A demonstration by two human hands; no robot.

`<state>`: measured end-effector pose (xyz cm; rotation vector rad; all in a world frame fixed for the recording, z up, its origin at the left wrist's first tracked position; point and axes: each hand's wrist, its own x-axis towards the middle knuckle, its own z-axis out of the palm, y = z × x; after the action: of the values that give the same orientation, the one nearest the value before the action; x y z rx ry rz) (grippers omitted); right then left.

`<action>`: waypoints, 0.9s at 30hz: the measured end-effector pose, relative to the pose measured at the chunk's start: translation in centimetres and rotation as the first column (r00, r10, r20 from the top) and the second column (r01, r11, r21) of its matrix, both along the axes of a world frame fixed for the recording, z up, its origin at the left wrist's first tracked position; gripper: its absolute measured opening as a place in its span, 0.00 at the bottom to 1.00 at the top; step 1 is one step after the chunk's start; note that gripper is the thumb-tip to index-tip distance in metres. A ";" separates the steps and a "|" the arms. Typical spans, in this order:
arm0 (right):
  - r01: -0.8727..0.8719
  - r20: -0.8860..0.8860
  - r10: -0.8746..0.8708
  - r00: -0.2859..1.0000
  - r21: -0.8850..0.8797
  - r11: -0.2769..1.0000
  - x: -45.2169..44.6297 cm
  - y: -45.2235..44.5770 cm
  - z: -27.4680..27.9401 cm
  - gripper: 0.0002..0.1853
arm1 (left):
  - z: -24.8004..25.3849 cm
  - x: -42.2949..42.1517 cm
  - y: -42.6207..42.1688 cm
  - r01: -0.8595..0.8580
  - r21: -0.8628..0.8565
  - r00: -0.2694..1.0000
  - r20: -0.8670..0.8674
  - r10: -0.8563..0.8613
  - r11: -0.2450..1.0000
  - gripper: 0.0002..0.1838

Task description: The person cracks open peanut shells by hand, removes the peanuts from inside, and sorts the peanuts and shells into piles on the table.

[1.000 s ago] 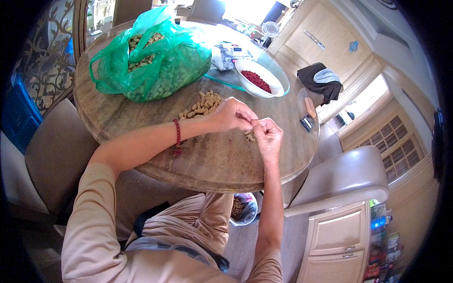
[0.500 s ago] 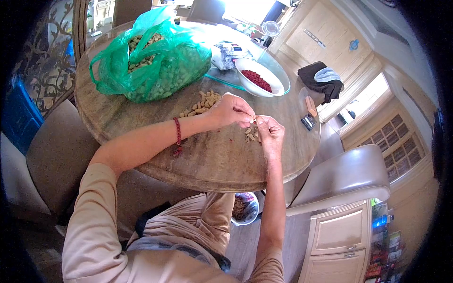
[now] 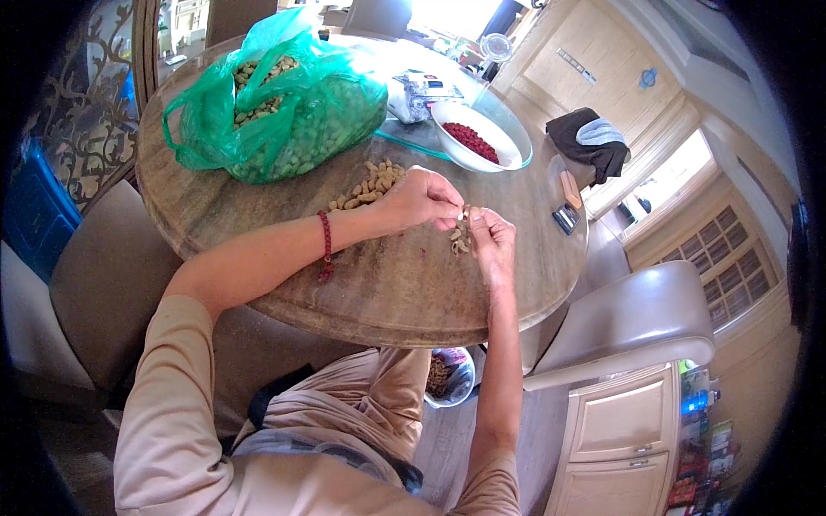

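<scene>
My left hand (image 3: 420, 201) and my right hand (image 3: 493, 240) meet over the round table, fingertips pinched together. Between them is a peanut (image 3: 465, 213), its pale shell cracked and a bit of red showing. Just below the fingertips lie broken peanut shells (image 3: 460, 242) on the tabletop. A small pile of whole peanuts (image 3: 368, 186) sits behind my left wrist, partly covered by it. Farther back stands a white bowl (image 3: 514, 146) holding red-skinned peanut kernels (image 3: 471, 142). To the left, a green plastic bag (image 3: 323, 120) bulges with unshelled peanuts.
A clear plastic package (image 3: 422, 93) lies beside the bowl. On the table's right side are a dark phone-like object (image 3: 565, 218) and dark cloth (image 3: 589, 150). A bin (image 3: 460, 378) containing shells stands below the table edge. Chairs (image 3: 628, 322) flank the table.
Both hands stay together at nearly the same spot, with the right fingers shifted slightly at the peanut. The view has tilted a little.
</scene>
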<state>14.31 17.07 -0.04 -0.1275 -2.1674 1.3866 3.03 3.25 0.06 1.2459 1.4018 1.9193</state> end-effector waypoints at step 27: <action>-0.119 0.102 0.152 0.983 -0.273 0.955 0.4 -0.2 0.4 0.07 | -0.1 0.3 0.1 -0.106 0.135 0.968 -0.215 0.134 0.985 0.03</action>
<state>14.72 16.92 0.41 -0.1698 -2.1096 1.7890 3.31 3.37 -0.02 1.5062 1.5205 2.0240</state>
